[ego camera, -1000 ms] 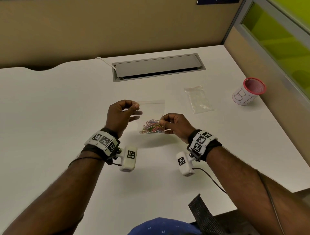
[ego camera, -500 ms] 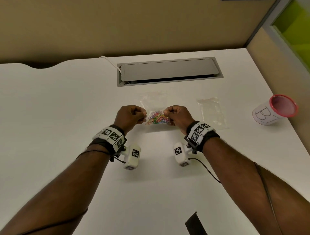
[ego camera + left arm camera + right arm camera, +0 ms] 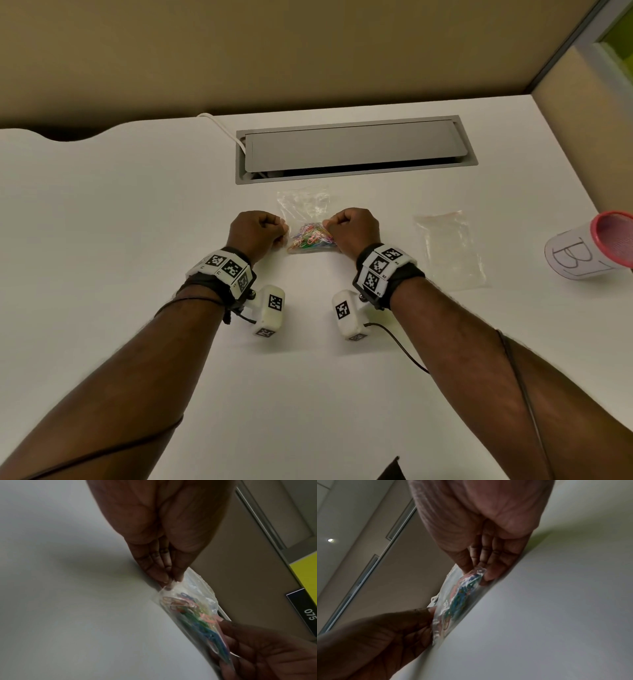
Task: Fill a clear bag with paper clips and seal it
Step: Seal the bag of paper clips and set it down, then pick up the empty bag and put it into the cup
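A clear bag [image 3: 303, 205] lies on the white desk [image 3: 120, 212] between my two fists, its near end bulging with coloured paper clips [image 3: 310, 238]. My left hand [image 3: 260, 233] pinches the bag's left edge, thumb against fingertips [image 3: 167, 578]. My right hand [image 3: 352, 229] pinches the right edge the same way, and the bag [image 3: 458, 599] stretches from it to the other hand. The clips [image 3: 190, 614] sit bunched inside the plastic. Whether the bag's far end is sealed cannot be made out.
Another clear bag [image 3: 448, 250] lies flat to the right of my right wrist. A white cup with a red rim [image 3: 592, 250], marked B1, stands at the far right. A grey cable hatch [image 3: 352, 150] is set into the desk behind the bag.
Both hands lowered the bag from the air onto the desk and moved to its two sides. My head view shifted left and down, so the cup now sits at the right edge.
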Demonstrator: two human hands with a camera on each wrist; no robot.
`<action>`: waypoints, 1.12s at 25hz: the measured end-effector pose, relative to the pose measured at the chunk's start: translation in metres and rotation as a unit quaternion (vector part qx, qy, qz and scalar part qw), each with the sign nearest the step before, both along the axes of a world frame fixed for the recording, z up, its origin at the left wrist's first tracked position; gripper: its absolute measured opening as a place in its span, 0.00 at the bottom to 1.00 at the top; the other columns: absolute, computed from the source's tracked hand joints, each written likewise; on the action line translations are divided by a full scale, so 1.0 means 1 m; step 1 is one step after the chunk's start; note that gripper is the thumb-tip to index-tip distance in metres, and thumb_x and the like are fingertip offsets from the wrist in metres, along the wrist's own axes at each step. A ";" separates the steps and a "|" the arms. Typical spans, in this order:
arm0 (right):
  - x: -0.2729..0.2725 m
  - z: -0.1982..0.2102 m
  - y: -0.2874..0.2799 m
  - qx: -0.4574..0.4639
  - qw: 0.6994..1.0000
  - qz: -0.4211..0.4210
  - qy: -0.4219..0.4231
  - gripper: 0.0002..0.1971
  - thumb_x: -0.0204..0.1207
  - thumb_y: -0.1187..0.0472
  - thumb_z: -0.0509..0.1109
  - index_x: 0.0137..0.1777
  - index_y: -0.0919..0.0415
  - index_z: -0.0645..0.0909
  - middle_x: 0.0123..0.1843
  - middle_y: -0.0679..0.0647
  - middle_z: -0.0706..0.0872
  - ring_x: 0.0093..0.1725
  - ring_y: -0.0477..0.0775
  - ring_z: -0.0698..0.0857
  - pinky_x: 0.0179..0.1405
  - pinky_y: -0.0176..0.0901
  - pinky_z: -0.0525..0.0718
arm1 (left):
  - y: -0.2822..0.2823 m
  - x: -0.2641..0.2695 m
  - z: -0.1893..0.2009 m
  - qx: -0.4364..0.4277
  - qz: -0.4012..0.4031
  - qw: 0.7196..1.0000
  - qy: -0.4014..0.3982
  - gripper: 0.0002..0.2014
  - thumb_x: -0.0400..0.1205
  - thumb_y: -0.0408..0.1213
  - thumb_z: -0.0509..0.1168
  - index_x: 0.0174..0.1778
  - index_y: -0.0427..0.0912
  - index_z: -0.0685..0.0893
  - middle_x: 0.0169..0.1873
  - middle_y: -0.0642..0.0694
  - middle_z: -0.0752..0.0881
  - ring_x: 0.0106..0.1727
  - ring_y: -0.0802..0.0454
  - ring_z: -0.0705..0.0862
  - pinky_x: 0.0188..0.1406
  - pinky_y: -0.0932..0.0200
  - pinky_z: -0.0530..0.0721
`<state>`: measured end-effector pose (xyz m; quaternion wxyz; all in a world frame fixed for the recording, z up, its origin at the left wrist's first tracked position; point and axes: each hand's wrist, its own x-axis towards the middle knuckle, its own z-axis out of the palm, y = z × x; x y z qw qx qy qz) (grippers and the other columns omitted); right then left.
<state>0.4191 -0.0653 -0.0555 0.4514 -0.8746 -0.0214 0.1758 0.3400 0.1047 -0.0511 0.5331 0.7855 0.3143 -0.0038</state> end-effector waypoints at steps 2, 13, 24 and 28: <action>0.001 0.002 0.003 -0.018 1.000 0.004 -0.012 0.08 0.70 0.58 0.76 0.34 0.62 0.87 0.39 0.56 0.91 0.39 0.52 0.85 0.45 0.40 0.82 | 0.004 0.001 -0.001 0.011 -0.001 1.000 0.006 0.06 0.78 0.32 0.72 0.34 0.42 0.87 0.25 0.45 0.87 0.21 0.58 0.82 0.34 0.60 0.85; -0.007 0.002 -0.004 -0.088 0.995 -0.013 -0.047 0.14 0.70 0.47 0.74 0.43 0.58 0.82 0.46 0.54 0.89 0.46 0.56 0.85 0.43 0.41 0.78 | 0.007 -0.008 0.004 0.057 -0.007 0.998 0.019 0.10 0.76 0.46 0.74 0.40 0.42 0.85 0.35 0.44 0.91 0.38 0.46 0.91 0.53 0.45 0.88; -0.059 0.031 -0.085 -0.128 0.985 -0.016 -0.114 0.10 0.72 0.51 0.73 0.48 0.56 0.80 0.48 0.53 0.85 0.45 0.54 0.83 0.47 0.45 0.81 | -0.041 -0.051 0.040 0.126 -0.065 0.986 -0.084 0.13 0.75 0.43 0.74 0.53 0.44 0.84 0.43 0.50 0.85 0.44 0.54 0.80 0.39 0.73 0.71; -0.065 0.038 -0.131 -0.146 0.981 -0.047 -0.118 0.10 0.73 0.53 0.73 0.49 0.56 0.80 0.48 0.54 0.85 0.46 0.53 0.81 0.45 0.42 0.76 | -0.087 -0.054 0.043 0.104 -0.123 0.981 -0.106 0.11 0.75 0.41 0.75 0.49 0.46 0.82 0.42 0.54 0.83 0.43 0.59 0.80 0.45 0.75 0.75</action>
